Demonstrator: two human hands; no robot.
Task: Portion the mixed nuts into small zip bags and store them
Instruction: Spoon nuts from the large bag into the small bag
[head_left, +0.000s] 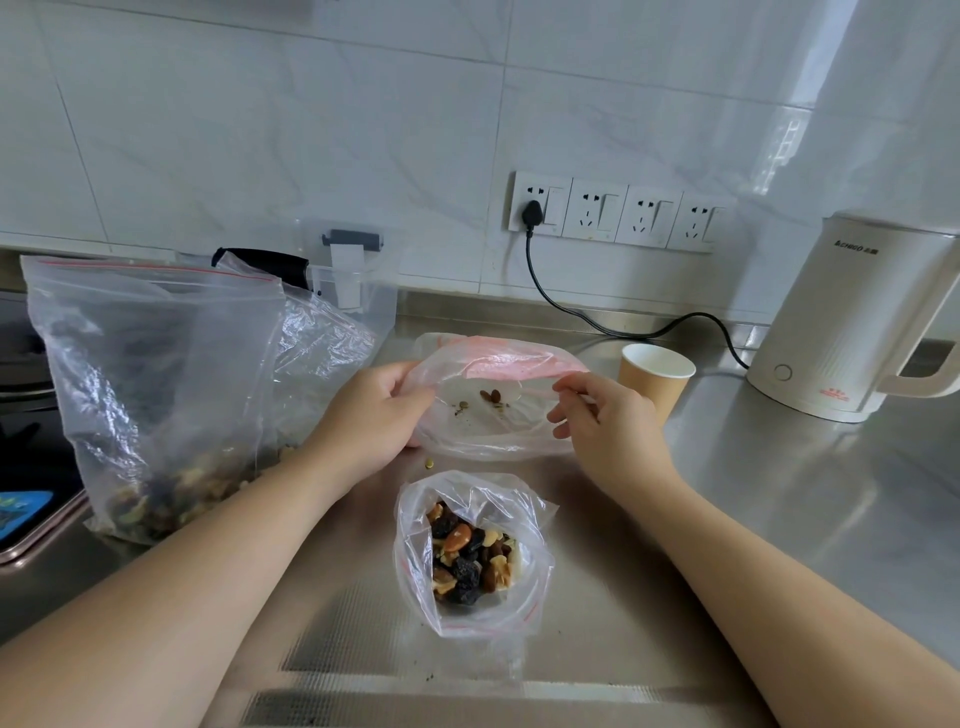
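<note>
Your left hand (371, 415) and right hand (605, 415) pinch the nearly empty clear zip bag (493, 410) open mid-counter. Filled small clear bag (470, 551) stands unsealed nearby; a nudge likely spills it.

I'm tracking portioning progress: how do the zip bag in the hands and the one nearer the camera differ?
The held zip bag contains only a few stray nuts; the near zip bag holds a heap. The held one is gripped open by the left hand and right hand; the near one stands untouched. Both are clear, unsealed.
</note>
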